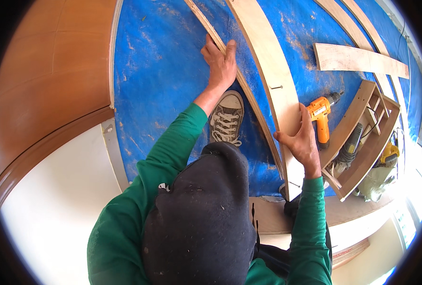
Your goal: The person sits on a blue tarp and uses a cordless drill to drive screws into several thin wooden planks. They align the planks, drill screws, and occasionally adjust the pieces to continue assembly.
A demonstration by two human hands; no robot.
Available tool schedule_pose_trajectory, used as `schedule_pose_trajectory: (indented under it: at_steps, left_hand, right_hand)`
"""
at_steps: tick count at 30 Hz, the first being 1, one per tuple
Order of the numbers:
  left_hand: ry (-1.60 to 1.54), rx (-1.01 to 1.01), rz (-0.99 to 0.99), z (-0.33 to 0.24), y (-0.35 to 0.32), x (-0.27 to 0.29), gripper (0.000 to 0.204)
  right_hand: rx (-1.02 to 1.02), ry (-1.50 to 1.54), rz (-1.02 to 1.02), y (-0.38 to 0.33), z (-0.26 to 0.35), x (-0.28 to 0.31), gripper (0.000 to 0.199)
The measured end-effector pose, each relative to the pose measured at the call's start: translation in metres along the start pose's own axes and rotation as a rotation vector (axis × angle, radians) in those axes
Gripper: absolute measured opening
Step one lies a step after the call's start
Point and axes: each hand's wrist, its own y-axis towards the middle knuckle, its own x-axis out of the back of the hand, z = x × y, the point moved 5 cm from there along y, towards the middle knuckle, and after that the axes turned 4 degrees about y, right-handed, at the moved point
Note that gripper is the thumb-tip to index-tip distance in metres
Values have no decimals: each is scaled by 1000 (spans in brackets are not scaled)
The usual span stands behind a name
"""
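Note:
A long, narrow plywood strip stands on edge, and my left hand is closed around its upper part. Beside it to the right lies a wider pale wooden plank. My right hand grips this plank, its thumb across the face and its fingers at the right edge. A screw sticks up from the plank above that hand, and another screw shows near its lower end. Just right of my right hand an orange cordless drill lies on the blue sheet.
A wooden toolbox holds a grey power tool; a yellow tool sits beyond it. A short board crosses two long planks at upper right. Blue sheeting covers the floor; brown panelling borders it left. My sneaker stands between my arms.

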Motion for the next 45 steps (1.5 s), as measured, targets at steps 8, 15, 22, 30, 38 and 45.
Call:
schedule_pose_trajectory:
  at_steps: [8,15,22,30,38,45]
  left_hand:
    - [-33,43,16,-1,7,11,101]
    - [-754,404,46,28,15,41,45]
    - [-902,339,41,69,47,-18,35]
    - [-914,463,145,45,70,-64,53]
    - [-831,391,217,24,44,-53,62]
    - [-922,205,211,39,55,-66,59]
  right_hand:
    - [15,49,-16,-3,2,5,113]
    - [24,108,-41,-6,-6,26,115]
    - [38,190,-99,-4,-19,49,114]
    - [66,115,-171,-2,-27,57,118]
    - [46,210,-91,-7,-13,26,114]
    - [77,116,-118,-3,-6,-17,115]
